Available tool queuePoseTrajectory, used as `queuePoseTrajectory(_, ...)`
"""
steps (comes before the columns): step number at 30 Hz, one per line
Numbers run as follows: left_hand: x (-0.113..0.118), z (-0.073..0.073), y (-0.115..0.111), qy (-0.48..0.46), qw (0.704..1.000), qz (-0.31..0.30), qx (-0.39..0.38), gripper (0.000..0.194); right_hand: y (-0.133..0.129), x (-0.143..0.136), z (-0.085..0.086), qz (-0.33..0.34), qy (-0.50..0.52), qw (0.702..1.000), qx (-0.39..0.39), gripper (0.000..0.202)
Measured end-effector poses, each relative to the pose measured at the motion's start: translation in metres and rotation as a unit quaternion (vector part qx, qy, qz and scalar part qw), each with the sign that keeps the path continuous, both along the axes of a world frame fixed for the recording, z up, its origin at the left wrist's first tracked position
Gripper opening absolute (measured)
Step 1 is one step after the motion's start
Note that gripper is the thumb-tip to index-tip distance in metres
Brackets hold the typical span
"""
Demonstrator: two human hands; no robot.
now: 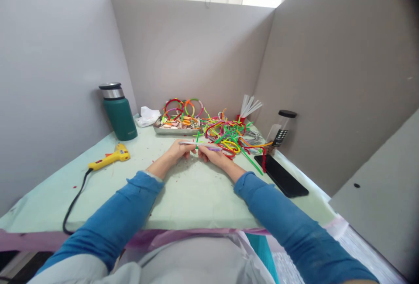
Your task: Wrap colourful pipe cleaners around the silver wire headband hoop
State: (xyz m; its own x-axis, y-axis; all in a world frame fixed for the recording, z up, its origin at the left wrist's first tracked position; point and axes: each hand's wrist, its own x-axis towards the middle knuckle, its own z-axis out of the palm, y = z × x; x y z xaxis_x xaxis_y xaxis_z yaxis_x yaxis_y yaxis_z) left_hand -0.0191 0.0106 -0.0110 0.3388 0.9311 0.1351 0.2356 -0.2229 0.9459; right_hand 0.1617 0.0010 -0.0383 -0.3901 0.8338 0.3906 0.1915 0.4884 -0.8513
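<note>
Near the table's middle, my left hand [176,152] and my right hand [212,156] are close together with fingers closed. Between them is a thin ring [214,148], whitish and purple, seen almost edge-on. My left hand grips the ring's left side; my right hand pinches close to its middle. A green pipe cleaner [197,137] sticks up from the ring between the hands. The fingertips partly hide where it meets the ring. Just behind the hands stands a metal tray [178,131] with loose pieces and several colourful pipe-cleaner rings [173,101].
A tangle of pipe cleaners [225,131] lies right of the tray. At left are a yellow glue gun [113,158] with a black cord and a green bottle [119,118]. A phone [284,178] and a clear bottle [282,129] sit right. Grey panels [193,48] enclose the table.
</note>
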Motion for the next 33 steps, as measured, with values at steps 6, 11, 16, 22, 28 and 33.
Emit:
queuePoseTrajectory(6,0.001,-0.004,0.005,-0.025,0.999,0.015,-0.038,0.025,0.0,0.0,-0.004,-0.011,-0.036,0.999,0.038,0.036)
queuePoseTrajectory(11,0.005,-0.004,0.003,-0.037,0.997,0.039,-0.053,0.022,0.001,0.0,-0.006,-0.028,-0.066,0.995,0.075,0.034)
queuePoseTrajectory(16,0.005,-0.004,0.001,-0.028,0.997,0.035,-0.06,0.023,-0.002,-0.003,-0.001,-0.022,-0.047,0.998,0.018,0.036)
queuePoseTrajectory(22,0.007,-0.003,0.001,-0.054,0.997,0.032,-0.036,0.03,-0.006,-0.003,0.007,-0.012,-0.015,0.999,-0.026,0.035)
queuePoseTrajectory(28,0.007,-0.005,0.001,-0.071,0.997,0.01,0.035,0.033,-0.001,-0.002,0.003,-0.007,-0.002,0.999,-0.034,0.034)
queuePoseTrajectory(33,0.006,-0.004,0.0,-0.039,0.997,0.008,0.062,0.028,0.004,-0.001,0.0,-0.001,0.014,0.999,-0.036,0.036)
